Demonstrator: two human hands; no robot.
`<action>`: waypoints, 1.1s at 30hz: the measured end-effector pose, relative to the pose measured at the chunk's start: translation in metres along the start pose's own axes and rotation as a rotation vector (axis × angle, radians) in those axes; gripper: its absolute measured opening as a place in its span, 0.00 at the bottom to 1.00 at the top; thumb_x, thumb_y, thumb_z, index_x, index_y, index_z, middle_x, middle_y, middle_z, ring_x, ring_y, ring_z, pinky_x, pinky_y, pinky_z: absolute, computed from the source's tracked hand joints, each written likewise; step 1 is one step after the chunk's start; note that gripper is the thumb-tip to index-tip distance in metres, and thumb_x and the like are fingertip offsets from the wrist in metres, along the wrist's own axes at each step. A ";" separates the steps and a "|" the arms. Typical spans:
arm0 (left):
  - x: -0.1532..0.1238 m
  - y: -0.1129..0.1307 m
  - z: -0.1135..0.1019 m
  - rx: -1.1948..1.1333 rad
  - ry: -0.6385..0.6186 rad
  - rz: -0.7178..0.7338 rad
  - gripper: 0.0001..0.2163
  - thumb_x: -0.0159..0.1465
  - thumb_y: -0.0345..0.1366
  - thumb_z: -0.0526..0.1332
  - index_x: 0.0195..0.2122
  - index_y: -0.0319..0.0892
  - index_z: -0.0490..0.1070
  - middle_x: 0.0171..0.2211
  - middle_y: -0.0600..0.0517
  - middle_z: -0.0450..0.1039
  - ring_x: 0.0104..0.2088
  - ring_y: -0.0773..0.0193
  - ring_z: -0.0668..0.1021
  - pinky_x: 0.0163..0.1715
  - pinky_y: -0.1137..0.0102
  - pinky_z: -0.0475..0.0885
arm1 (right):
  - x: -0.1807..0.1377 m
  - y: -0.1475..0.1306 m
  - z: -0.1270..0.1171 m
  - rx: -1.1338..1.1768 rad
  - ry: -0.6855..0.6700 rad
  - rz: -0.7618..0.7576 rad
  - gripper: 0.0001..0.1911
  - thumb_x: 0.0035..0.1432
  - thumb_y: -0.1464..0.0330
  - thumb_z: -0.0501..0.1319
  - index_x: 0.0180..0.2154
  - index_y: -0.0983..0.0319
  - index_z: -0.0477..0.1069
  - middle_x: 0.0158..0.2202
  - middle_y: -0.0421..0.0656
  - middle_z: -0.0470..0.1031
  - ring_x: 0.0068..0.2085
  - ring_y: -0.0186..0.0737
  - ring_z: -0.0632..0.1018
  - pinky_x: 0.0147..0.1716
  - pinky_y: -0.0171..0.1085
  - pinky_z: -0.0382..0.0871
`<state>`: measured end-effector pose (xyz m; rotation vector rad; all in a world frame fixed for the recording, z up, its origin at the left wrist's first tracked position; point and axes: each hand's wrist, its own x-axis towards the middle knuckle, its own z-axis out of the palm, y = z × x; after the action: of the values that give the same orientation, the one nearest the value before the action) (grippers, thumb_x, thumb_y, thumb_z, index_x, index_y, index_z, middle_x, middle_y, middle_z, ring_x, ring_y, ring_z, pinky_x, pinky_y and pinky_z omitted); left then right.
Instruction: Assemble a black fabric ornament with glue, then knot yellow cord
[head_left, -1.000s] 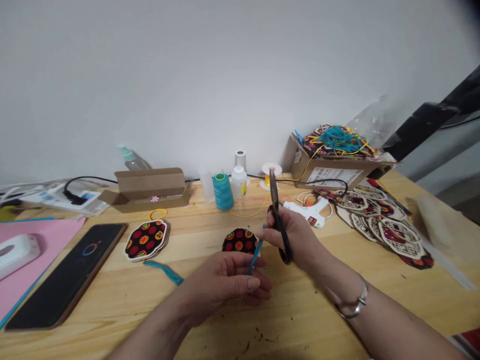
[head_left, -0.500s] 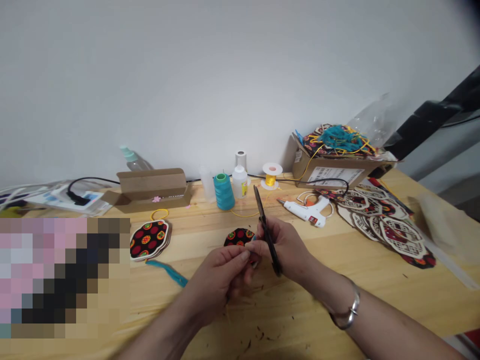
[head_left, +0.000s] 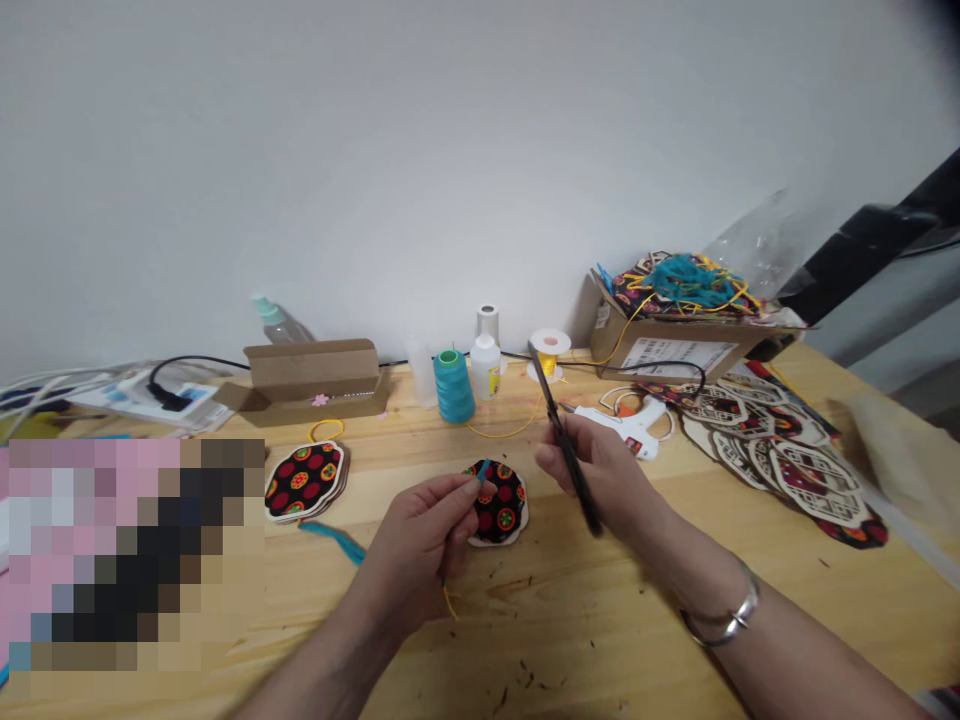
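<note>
From the head camera, the left hand sits at lower centre, its thumb and forefinger pinched together on a teal cord. The cord's end stands up over a round fabric-covered disc, printed with red and yellow rosettes on black, which lies flat on the pine table just beyond those fingers. A yellow cord trails below the hand. To its right, the right hand has its fingers curled closed around dark scissors, held tilted and apart from the disc; whether the blades are parted is too blurred to tell. For close work like this, a firm pinch keeping the cord taut, with the blade tips clear of the fabric, would suit best. At upper centre stand a teal thread cone and a white glue bottle. Left of the hands lies a stack of matching discs; to the right are a white hot glue gun and fanned patterned pieces.
</note>
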<state>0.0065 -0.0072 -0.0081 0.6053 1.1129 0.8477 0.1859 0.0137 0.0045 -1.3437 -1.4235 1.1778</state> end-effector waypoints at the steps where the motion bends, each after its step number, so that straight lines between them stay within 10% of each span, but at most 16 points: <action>1: 0.000 0.001 -0.001 -0.011 0.007 0.014 0.11 0.50 0.40 0.66 0.28 0.36 0.73 0.11 0.61 0.57 0.11 0.81 0.54 0.12 0.81 0.42 | -0.001 -0.001 -0.003 -0.056 -0.047 -0.029 0.14 0.45 0.60 0.62 0.26 0.62 0.61 0.21 0.35 0.58 0.23 0.30 0.59 0.20 0.31 0.53; 10: 0.002 0.006 -0.002 -0.025 0.106 0.153 0.11 0.50 0.40 0.66 0.29 0.37 0.72 0.12 0.62 0.54 0.12 0.79 0.55 0.12 0.82 0.46 | -0.014 -0.009 -0.026 -0.542 -0.386 -0.057 0.16 0.47 0.56 0.60 0.22 0.62 0.64 0.19 0.35 0.57 0.22 0.29 0.57 0.19 0.31 0.47; 33: -0.003 -0.002 0.004 0.147 0.014 0.190 0.09 0.54 0.40 0.62 0.32 0.39 0.74 0.18 0.57 0.65 0.17 0.75 0.59 0.16 0.79 0.50 | -0.016 0.001 -0.007 -0.719 -0.397 -0.079 0.23 0.46 0.47 0.57 0.22 0.61 0.68 0.18 0.36 0.61 0.21 0.30 0.58 0.19 0.32 0.46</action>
<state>0.0102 -0.0110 -0.0073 0.8386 1.1497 0.9390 0.1943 -0.0018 0.0059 -1.5440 -2.3141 0.9407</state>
